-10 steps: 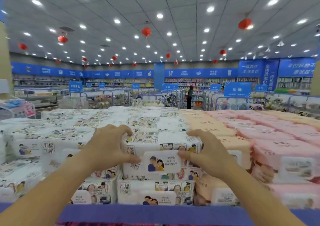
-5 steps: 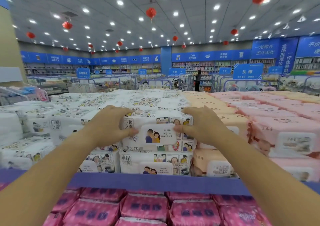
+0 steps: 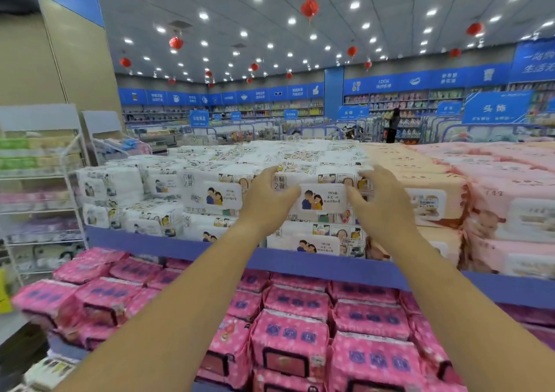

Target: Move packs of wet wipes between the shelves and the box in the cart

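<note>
The left hand and right hand grip the two ends of a white pack of wet wipes, fingers curled over its top and thumbs on its front. The pack sits atop the white stack on the upper shelf, above the pink packs lower down

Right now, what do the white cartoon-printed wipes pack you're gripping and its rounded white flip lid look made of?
The white cartoon-printed wipes pack: soft plastic film, slightly glossy, it seems; its edges look rumpled and pillowy between the left hand and right hand. The rounded white flip lid: probably rigid moulded plastic, smooth; flat face, crisp rounded outline.
</note>
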Tool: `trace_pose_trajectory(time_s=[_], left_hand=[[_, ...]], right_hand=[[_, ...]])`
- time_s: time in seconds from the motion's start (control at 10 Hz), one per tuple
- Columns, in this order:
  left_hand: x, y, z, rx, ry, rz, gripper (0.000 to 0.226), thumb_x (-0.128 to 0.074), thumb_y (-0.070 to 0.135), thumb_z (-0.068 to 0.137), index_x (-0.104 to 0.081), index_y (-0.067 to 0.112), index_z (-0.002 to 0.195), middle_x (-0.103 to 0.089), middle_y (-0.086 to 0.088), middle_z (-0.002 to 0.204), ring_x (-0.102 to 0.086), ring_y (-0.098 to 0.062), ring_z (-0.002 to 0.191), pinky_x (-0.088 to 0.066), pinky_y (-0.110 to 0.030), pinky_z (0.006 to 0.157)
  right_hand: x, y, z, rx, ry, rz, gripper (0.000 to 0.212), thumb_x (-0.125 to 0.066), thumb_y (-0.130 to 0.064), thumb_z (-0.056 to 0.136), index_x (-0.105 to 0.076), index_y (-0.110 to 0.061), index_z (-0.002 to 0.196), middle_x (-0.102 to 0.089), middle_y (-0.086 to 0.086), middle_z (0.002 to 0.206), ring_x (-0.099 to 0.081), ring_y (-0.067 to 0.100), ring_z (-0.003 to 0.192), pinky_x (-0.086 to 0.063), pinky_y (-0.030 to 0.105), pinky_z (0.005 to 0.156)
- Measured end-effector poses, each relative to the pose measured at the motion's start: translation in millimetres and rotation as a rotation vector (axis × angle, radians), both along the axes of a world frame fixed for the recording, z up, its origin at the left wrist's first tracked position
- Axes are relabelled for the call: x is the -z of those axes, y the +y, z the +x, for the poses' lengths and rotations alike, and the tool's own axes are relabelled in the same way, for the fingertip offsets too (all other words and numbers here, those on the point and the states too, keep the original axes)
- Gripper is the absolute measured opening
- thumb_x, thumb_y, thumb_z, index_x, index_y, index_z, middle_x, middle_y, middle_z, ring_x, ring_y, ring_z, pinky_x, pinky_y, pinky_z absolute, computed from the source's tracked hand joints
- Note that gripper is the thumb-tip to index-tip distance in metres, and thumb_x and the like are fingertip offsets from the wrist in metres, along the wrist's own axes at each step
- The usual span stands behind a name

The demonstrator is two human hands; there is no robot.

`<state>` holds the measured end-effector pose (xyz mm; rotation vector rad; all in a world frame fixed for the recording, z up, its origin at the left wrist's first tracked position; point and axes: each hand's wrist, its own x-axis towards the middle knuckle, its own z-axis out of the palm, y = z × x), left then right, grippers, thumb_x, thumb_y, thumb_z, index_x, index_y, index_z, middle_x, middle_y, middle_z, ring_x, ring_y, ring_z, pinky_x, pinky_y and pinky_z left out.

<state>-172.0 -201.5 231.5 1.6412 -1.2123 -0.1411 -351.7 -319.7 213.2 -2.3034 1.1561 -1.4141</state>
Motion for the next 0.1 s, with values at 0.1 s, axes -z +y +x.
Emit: trace_pose_trajectory(time_s=[0.1], left_hand=[[5.7, 24.6, -8.7, 0.049, 0.139, -0.019, 0.069, -0.061, 0.043, 0.097, -0.032, 0.023, 0.157, -0.033, 0.003, 0.162, -0.032, -0.018, 0.148, -0.033, -0.044, 0.118]], right_hand=[[6.3, 26.0, -7.7, -0.082, -0.103, 0.119, 0.05, -0.055, -0.044, 0.099, -0.053, -0.02, 0.142, -0.039, 0.002, 0.159, -0.035, 0.02, 0.146, -0.034, 0.042, 0.116]])
